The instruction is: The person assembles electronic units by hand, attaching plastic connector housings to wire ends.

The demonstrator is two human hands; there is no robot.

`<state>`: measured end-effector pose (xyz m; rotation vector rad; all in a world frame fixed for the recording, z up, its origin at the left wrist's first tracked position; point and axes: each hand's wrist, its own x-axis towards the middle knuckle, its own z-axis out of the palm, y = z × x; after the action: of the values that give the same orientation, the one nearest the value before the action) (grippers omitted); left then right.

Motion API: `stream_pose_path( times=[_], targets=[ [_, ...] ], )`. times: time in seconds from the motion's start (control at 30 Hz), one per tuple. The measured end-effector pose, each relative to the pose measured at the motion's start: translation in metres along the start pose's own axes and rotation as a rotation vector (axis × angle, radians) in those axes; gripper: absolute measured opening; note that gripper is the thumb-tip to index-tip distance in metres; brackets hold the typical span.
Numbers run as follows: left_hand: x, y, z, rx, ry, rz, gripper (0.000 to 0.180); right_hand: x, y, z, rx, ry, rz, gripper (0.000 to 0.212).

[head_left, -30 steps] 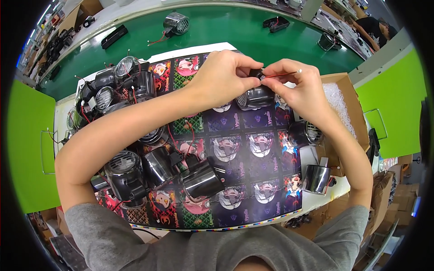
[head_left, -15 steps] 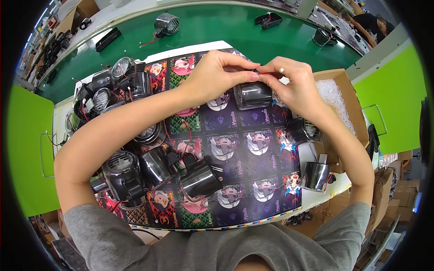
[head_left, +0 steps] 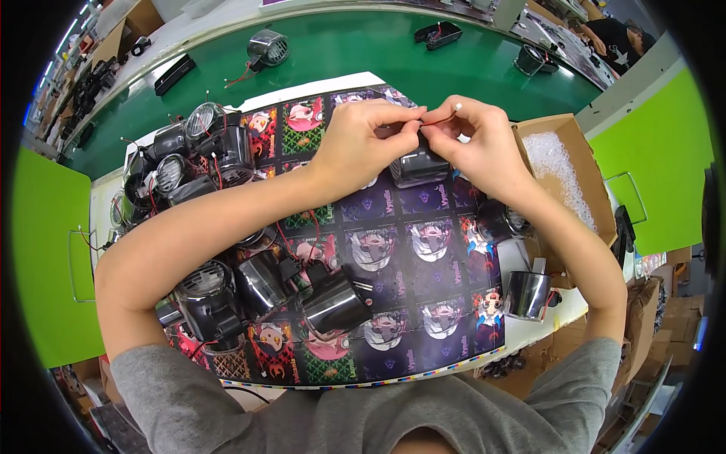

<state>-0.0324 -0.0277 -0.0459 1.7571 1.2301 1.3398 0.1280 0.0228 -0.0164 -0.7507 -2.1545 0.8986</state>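
Note:
My left hand (head_left: pixel 361 138) and my right hand (head_left: pixel 482 140) meet at the fingertips above a glossy black fan housing (head_left: pixel 418 169). Both pinch a thin red-and-black wire lead (head_left: pixel 442 121); the spot between the fingertips is too small to make out. A small white connector (head_left: pixel 458 107) on the lead stands above my right fingers. The housing lies on its side on a mat (head_left: pixel 389 280) printed with cartoon figures, its upper part hidden behind my fingers.
More black housings (head_left: pixel 204 155) with wires are piled at the left; several (head_left: pixel 336 303) lie nearer me. Two sit at the right, beside a carton (head_left: pixel 586 181) of clear packing material. Beyond runs a green belt (head_left: pixel 340 49) carrying parts. A person (head_left: pixel 616 45) is at the far right.
My fingertips have drawn closer together over the wire lead, and my right hand has moved slightly left. Parts on the green belt appear a little further left.

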Motion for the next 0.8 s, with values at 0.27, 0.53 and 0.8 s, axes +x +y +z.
stream_pose_path(
  times=[0.27,0.53,0.8],
  targets=[
    [-0.0004,-0.0001,0.0064,-0.039,0.146,0.02,0.016,-0.0008,-0.0022,0.0068,-0.061,0.101,-0.044,0.012],
    [-0.0007,0.0036,0.0073,-0.178,0.102,-0.051,0.014,-0.0027,-0.0025,0.0072,-0.124,0.104,-0.065,0.015],
    [0.0001,-0.0014,0.0012,-0.136,0.068,-0.026,0.018,-0.0039,-0.0087,0.0043,-0.281,0.059,-0.103,0.014]
  ],
)
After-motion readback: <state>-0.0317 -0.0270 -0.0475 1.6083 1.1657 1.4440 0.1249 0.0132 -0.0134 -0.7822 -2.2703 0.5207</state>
